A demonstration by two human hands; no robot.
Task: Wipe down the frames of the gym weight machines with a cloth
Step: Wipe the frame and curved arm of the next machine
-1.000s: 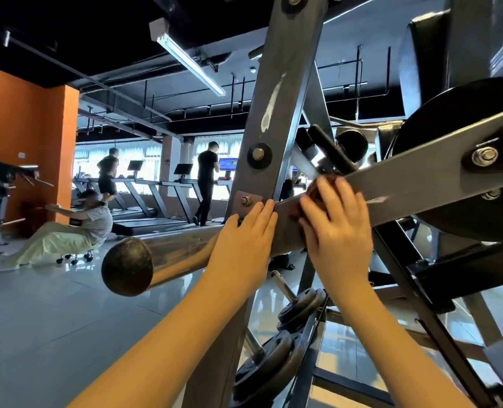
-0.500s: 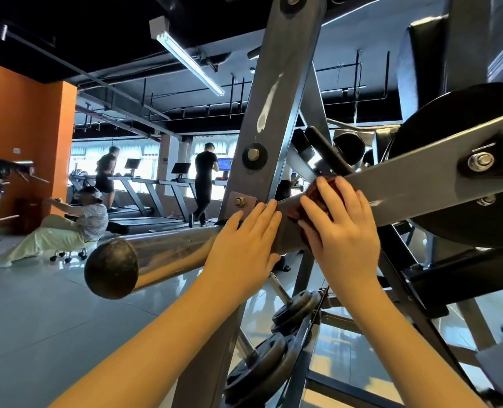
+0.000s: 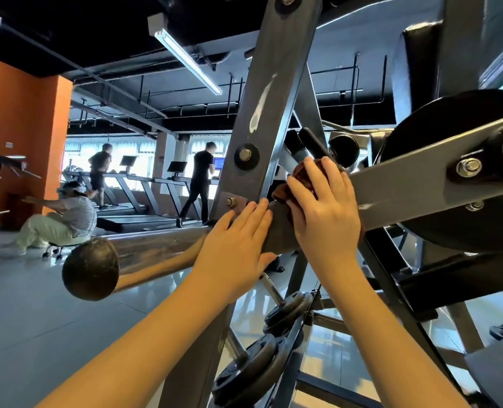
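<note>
Right hand [image 3: 327,213] presses the brown cloth [image 3: 302,175] flat-fingered on the grey lever arm [image 3: 406,187], left hand [image 3: 238,240] braces flat-palmed — best wipe firmly along it.

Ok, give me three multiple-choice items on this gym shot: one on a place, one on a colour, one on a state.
1. Where is the cloth?
A. In a bucket.
B. Under the right hand, against the grey lever arm.
C. Hanging from a hook.

2. What colour is the wall at far left?
A. Green.
B. White.
C. Orange.

3. How is the left hand?
A. Flat, fingers straight, on the grey lever arm.
B. Curled round the cloth.
C. Hanging at the side.

Answers:
1 B, the brown cloth peeks out beneath the right hand's fingers on the arm.
2 C, the wall is plainly orange.
3 A, its fingers lie straight across the metal.
</note>
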